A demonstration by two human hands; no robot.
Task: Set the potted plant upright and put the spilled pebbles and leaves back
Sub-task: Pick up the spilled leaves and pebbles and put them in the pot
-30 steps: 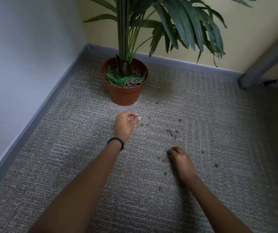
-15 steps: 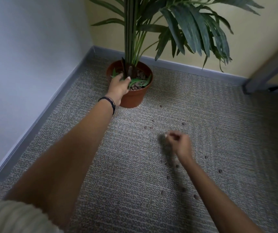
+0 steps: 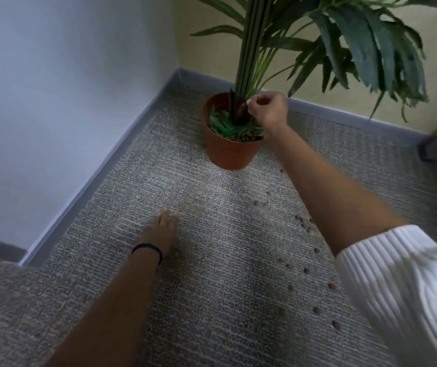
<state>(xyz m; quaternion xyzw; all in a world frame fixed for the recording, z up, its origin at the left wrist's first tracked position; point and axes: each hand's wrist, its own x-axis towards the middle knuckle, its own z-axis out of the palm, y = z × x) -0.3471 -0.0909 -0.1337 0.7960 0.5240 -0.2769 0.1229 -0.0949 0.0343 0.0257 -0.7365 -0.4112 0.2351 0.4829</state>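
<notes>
Curling loosely over the pot [image 3: 228, 152], right hand [image 3: 266, 108]; left hand [image 3: 160, 234] flat on carpet [image 3: 225, 260], pebbles [image 3: 303, 222] nearby.

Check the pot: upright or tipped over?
Upright. The pot stands on its base on the carpet, rim upward, stems rising straight.

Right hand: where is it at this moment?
In the head view, the right hand hovers over the terracotta pot by its right rim, beside the plant stems.
</notes>
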